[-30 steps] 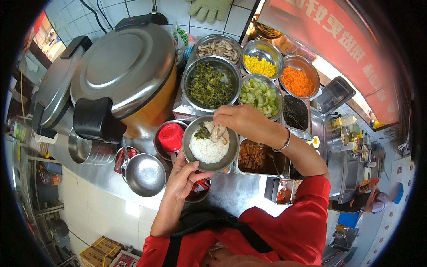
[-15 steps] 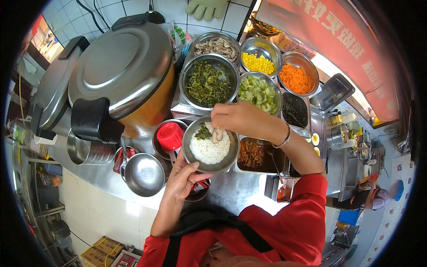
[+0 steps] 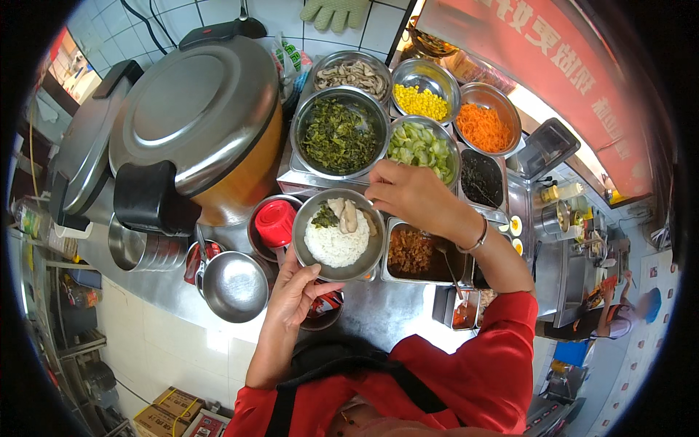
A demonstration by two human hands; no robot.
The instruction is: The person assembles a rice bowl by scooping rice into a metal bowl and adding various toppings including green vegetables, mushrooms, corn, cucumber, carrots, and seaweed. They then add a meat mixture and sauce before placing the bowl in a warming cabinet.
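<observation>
Seen from above, with 12 o'clock pointing away from the person, a round steel bowl (image 3: pixel 373 255) is held over the metal tabletop (image 3: pixel 389 309). The left hand (image 3: pixel 293 285) has it at 7 o'clock: its grip is closed on the bowl, thumb over the rim, fingers underneath. In the bowl sits a mound of white rice (image 3: pixel 335 249), with a small clump of chopped leafy greens (image 3: pixel 325 217) at 11 o'clock and pale mushroom strips (image 3: pixel 348 217) between 12 and 1.

The right hand (image 3: pixel 419 200) hovers by the bowl's edge at 2 o'clock, back upward, fingers bent and close together; their undersides are hidden, so I cannot tell whether this grip has hold of anything. A bracelet (image 3: pixel 478 237) rings that wrist.

Around the bowl, a basin of dark greens (image 3: pixel 378 120) stands at 12 o'clock, with a basin of sliced mushrooms (image 3: pixel 349 58) beyond it. A bowl of pale green slices (image 3: pixel 451 149) and a bowl of corn kernels (image 3: pixel 433 75) lie between 1 and 2, and a bowl of shredded carrot (image 3: pixel 495 95) at 2. At 3 is a rectangular pan of brown mince (image 3: pixel 422 281) with a spoon (image 3: pixel 451 273) in it. A red plastic scoop (image 3: pixel 275 223) is at 9, and a big lidded cooker (image 3: pixel 196 109) between 10 and 11.
</observation>
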